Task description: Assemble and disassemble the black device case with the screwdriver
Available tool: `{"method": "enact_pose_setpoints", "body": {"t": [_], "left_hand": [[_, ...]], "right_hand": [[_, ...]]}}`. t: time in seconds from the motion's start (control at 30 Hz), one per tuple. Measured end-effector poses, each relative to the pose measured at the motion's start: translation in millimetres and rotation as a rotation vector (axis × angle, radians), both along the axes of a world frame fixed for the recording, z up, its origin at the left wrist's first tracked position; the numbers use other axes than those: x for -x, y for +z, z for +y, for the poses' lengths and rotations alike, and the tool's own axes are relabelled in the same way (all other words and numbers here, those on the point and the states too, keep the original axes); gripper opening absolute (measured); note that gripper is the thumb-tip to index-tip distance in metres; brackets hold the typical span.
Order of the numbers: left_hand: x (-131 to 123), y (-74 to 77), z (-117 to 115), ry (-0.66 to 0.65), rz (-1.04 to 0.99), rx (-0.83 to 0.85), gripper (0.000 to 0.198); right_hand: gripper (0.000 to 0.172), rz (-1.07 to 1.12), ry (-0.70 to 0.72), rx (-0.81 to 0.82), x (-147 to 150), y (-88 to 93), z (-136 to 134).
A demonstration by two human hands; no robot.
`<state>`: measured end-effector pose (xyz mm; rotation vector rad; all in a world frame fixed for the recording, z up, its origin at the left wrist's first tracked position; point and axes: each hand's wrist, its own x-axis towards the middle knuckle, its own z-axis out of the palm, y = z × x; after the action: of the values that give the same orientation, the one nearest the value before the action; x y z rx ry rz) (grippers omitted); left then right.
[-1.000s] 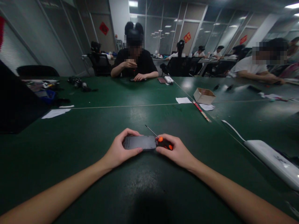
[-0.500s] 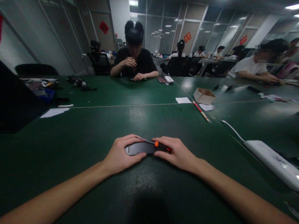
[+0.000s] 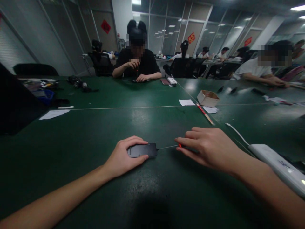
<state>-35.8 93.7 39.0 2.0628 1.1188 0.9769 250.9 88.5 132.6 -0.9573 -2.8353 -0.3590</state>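
Phone [image 3: 142, 150] lies flat on the green bench [image 3: 100, 133], near centre, and I see my left hand [image 3: 124, 157] clamped on its left end, fingers curled over the far edge and thumb along the near edge. My right hand [image 3: 209, 147], well to the right of the phone, is closed on a screwdriver [image 3: 175, 146]; its thin shaft points left, tip at the phone's right end. A white power strip [image 3: 276, 163] lies right; a cardboard box [image 3: 208, 98] sits farther off.

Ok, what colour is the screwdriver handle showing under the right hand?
Orange, a small bit of the screwdriver handle peeking out beneath the right hand; the head view shows it.
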Motion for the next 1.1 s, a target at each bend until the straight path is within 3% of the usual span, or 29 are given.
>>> {"method": "enact_pose_setpoints", "body": {"t": [0.7, 0.8, 1.03, 1.1], "left_hand": [[0, -2.0, 0, -0.007, -0.018, 0.016, 0.032], [1, -3.9, 0, -0.012, -0.026, 0.018, 0.032], [1, -4.4, 0, -0.017, -0.029, 0.008, 0.032], [-2, -3.7, -2, -0.054, -0.028, 0.001, 0.032]], "right_hand": [[0.026, -0.060, 0.042, -0.183, 11, -1.2, -8], [0.028, 0.000, -0.023, 0.018, 7, -3.3, -2], [0.039, 0.400, -0.309, 0.911, -1, -42.3, 25], [0.045, 0.418, -0.315, 1.062, 9, -50.3, 25]]}}
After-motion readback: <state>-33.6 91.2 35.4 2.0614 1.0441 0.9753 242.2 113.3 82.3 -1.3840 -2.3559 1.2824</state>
